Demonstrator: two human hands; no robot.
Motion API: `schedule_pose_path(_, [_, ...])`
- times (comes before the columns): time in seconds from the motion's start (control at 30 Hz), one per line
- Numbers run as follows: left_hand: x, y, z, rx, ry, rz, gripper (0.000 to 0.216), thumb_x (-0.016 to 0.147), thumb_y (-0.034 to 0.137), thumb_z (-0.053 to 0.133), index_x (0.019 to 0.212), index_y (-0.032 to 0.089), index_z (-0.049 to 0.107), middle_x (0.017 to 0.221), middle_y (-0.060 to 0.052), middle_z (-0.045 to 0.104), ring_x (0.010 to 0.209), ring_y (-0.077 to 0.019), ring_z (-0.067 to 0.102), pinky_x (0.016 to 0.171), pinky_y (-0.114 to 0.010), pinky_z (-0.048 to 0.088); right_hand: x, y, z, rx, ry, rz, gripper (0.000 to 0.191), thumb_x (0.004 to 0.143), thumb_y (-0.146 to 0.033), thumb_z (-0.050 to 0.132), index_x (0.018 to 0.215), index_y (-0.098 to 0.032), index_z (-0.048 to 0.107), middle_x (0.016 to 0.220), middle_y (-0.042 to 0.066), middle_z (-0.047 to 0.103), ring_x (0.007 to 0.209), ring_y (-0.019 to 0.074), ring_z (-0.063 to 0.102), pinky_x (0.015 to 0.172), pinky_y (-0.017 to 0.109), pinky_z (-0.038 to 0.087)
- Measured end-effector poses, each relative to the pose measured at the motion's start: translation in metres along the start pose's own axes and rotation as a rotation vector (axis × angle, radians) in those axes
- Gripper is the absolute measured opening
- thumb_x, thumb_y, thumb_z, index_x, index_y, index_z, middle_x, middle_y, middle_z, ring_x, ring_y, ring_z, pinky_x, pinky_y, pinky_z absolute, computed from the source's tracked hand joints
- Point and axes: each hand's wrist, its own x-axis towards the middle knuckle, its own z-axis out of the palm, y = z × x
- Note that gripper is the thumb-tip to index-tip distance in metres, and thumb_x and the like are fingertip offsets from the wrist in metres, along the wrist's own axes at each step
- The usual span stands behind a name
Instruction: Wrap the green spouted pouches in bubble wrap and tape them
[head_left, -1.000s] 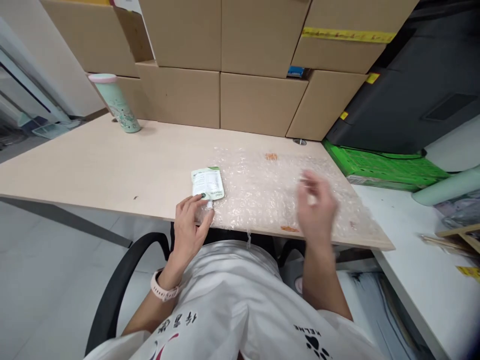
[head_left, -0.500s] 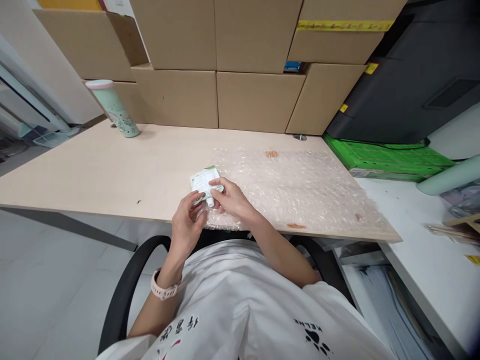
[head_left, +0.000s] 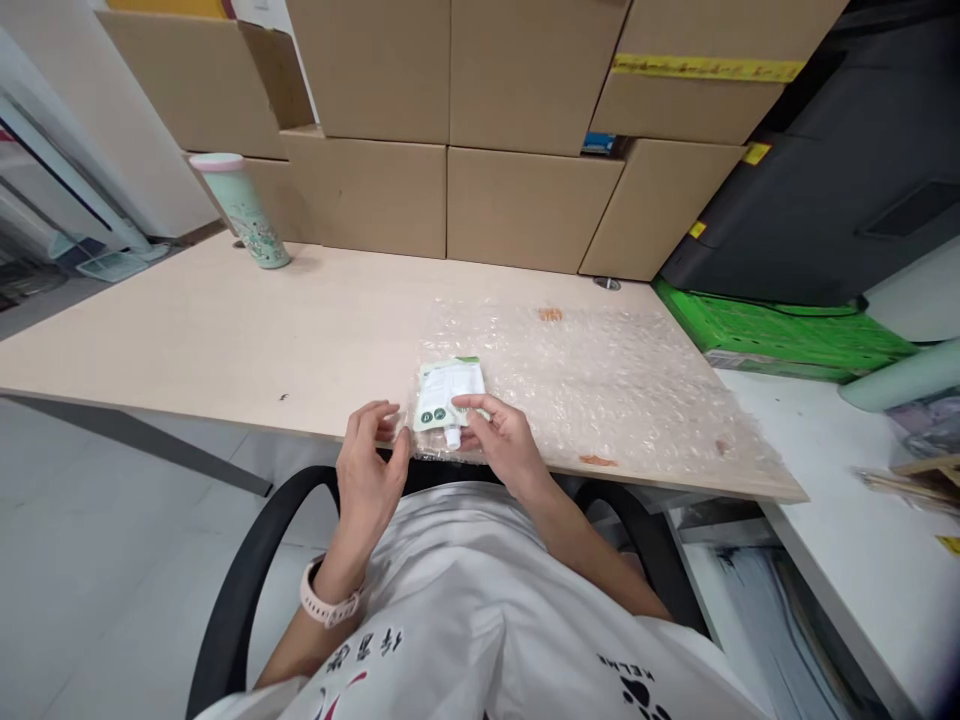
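Observation:
A small white and green spouted pouch (head_left: 439, 385) lies on the left end of a bubble wrap sheet (head_left: 600, 380), its white cap (head_left: 452, 437) pointing toward me. My right hand (head_left: 506, 440) grips the pouch's lower right corner between thumb and fingers. To the left of the pouch, my left hand (head_left: 373, 455) is at the table's front edge, close to the left edge of the wrap. Its fingers are bent, with a gap between them and the thumb; whether they touch the wrap is unclear.
Cardboard boxes (head_left: 367, 195) stand stacked along the back of the table (head_left: 187, 330). A pale green tumbler (head_left: 251, 215) with a pink lid is at the back left. On the right sit a green box (head_left: 787, 335) and a large dark case (head_left: 825, 200).
The pouch has moved right and toward me, and now lies flatter on the bubble wrap. My left hand has come away from it, while my right hand has moved along with it.

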Motion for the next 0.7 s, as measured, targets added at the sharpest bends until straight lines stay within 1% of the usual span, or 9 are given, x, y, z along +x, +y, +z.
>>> schedule_pose_path(0.07, [-0.005,0.005,-0.005,0.12,0.033,-0.063,0.016,0.088,0.03,0.058,0.1,0.02,0.061,0.09,-0.003,0.069,0.069,-0.0138,0.063,0.068,-0.028,0.05,-0.006,-0.001,-0.002,-0.183,-0.068,0.005,0.038,0.094,-0.032,0.05,0.125,-0.019,0.065,0.078,0.003,0.073,0.07,0.0164,0.071,0.067,0.03,0.059])
schedule_pose_path(0.13, [-0.008,0.007,-0.008,0.181,-0.019,-0.126,0.015,0.088,0.032,0.059,0.098,0.022,0.059,0.069,0.003,0.066,0.06,-0.0137,0.062,0.064,-0.026,0.044,-0.012,-0.007,-0.003,-0.513,-0.096,-0.058,0.04,0.096,-0.031,0.047,0.131,-0.022,0.063,0.074,0.003,0.073,0.069,0.018,0.07,0.071,0.032,0.056])
schedule_pose_path(0.23, [-0.009,0.008,-0.009,0.165,-0.186,-0.174,0.017,0.089,0.037,0.056,0.1,0.023,0.056,0.062,0.006,0.067,0.057,-0.0157,0.064,0.062,-0.026,0.042,-0.021,-0.02,-0.001,-1.056,-0.078,-0.137,0.039,0.099,-0.035,0.047,0.133,-0.027,0.063,0.075,0.005,0.074,0.074,0.0238,0.07,0.072,0.036,0.05])
schedule_pose_path(0.3, [-0.008,0.008,-0.01,0.116,-0.256,-0.214,0.019,0.09,0.04,0.054,0.1,0.024,0.055,0.064,0.004,0.069,0.057,-0.0173,0.065,0.062,-0.027,0.043,-0.025,-0.025,0.0,-1.233,-0.078,-0.136,0.038,0.101,-0.038,0.046,0.134,-0.03,0.062,0.08,0.006,0.075,0.076,0.025,0.07,0.07,0.035,0.047])
schedule_pose_path(0.4, [-0.006,0.006,-0.011,-0.125,-0.292,-0.332,0.027,0.088,0.046,0.058,0.103,0.023,0.054,0.067,0.003,0.07,0.055,-0.0172,0.065,0.059,-0.027,0.048,-0.026,-0.024,-0.002,-1.287,-0.036,-0.226,0.032,0.101,-0.036,0.048,0.125,-0.028,0.068,0.097,0.008,0.075,0.088,0.0246,0.068,0.075,0.034,0.047])
schedule_pose_path(0.5, [-0.004,0.005,-0.012,-0.471,-0.282,-0.441,0.041,0.079,0.046,0.069,0.107,0.022,0.051,0.068,0.004,0.067,0.053,-0.0151,0.063,0.052,-0.025,0.051,-0.02,-0.014,-0.009,-1.257,0.027,-0.4,0.031,0.096,-0.035,0.057,0.122,-0.021,0.068,0.128,0.015,0.065,0.116,0.0297,0.058,0.093,0.041,0.046])
schedule_pose_path(0.6, [-0.003,0.003,-0.011,-0.62,-0.261,-0.466,0.048,0.074,0.041,0.075,0.108,0.02,0.05,0.067,0.005,0.064,0.053,-0.0131,0.061,0.049,-0.023,0.052,-0.012,-0.007,-0.017,-1.194,-0.048,-0.448,0.055,0.091,-0.048,0.063,0.136,-0.016,0.058,0.148,0.019,0.049,0.136,0.0338,0.044,0.11,0.05,0.038])
schedule_pose_path(0.67, [-0.002,0.002,-0.01,-0.637,-0.257,-0.463,0.048,0.073,0.038,0.076,0.11,0.019,0.05,0.067,0.006,0.063,0.052,-0.012,0.06,0.048,-0.022,0.052,-0.007,-0.006,-0.02,-1.175,-0.134,-0.42,0.069,0.089,-0.057,0.063,0.143,-0.016,0.05,0.153,0.019,0.043,0.142,0.0342,0.038,0.114,0.054,0.034])
schedule_pose_path(0.7, [-0.002,0.002,-0.01,-0.64,-0.256,-0.462,0.049,0.074,0.037,0.076,0.111,0.018,0.051,0.066,0.006,0.062,0.052,-0.0116,0.06,0.048,-0.021,0.052,-0.005,-0.006,-0.021,-1.17,-0.17,-0.4,0.072,0.089,-0.059,0.061,0.146,-0.017,0.048,0.155,0.019,0.04,0.145,0.0338,0.035,0.115,0.055,0.033])
